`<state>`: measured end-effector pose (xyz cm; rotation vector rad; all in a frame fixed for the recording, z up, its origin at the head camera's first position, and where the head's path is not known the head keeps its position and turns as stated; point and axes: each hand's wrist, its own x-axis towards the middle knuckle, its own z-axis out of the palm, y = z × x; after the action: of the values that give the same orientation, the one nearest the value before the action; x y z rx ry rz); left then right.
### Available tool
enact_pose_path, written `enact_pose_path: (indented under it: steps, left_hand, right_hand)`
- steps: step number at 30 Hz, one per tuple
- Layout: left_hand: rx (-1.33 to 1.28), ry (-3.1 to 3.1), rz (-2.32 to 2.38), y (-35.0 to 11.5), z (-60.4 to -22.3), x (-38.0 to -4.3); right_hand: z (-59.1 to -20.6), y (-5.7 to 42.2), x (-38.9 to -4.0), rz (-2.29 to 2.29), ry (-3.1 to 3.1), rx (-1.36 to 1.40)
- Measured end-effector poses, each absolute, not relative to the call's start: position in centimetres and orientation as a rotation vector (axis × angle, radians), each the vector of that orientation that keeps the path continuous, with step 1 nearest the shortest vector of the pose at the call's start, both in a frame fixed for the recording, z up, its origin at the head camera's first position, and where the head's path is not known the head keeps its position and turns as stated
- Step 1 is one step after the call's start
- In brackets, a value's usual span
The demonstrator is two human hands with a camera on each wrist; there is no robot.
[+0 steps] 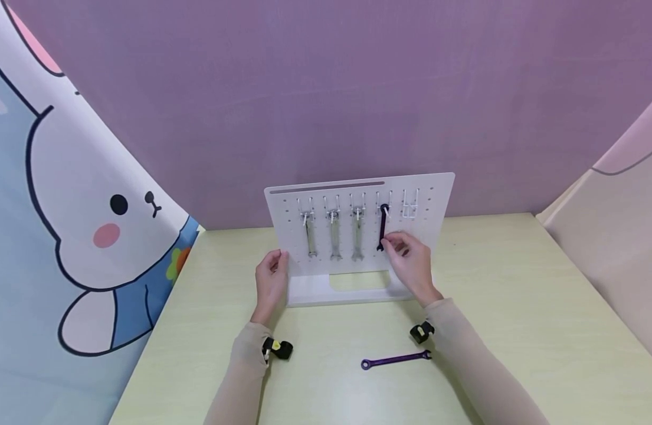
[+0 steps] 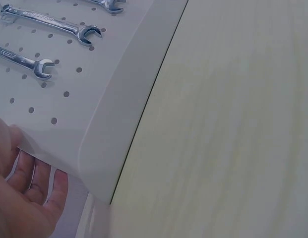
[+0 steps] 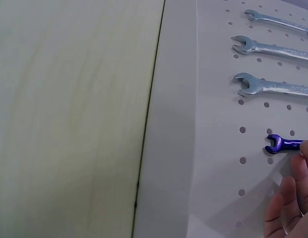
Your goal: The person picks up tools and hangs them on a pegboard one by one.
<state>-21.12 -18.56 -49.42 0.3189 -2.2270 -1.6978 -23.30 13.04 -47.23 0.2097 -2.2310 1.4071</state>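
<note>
A white pegboard stand [image 1: 432, 206] stands upright on the table. My left hand [image 1: 271, 282] holds its left edge, thumb on the front face and fingers at the side in the left wrist view. On the board's fourth hook from the left hangs a dark purple combination wrench [image 1: 383, 227]. My right hand [image 1: 410, 262] pinches this wrench near its lower, open end [image 3: 275, 144]. Left of it hang three silver wrenches [image 1: 334, 236], open ends down. A second purple wrench [image 1: 396, 360] lies flat on the table in front of the board.
At the board's right is a white wire hook [image 1: 410, 203] with nothing on it. The light wood-look table [image 1: 517, 307] extends around the stand. Behind it rises a purple backdrop [image 1: 357, 88], with a cartoon rabbit curtain [image 1: 81, 195] at the left.
</note>
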Motion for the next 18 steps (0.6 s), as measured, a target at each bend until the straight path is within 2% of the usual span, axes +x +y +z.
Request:
enact_pose_path:
  steps: [18]
  left_hand:
    - [0.313,-2.218,-1.704,-18.54,-49.46,-21.05]
  right_hand:
    - [-47.9,13.57,-22.46,1.453,-2.252,0.208]
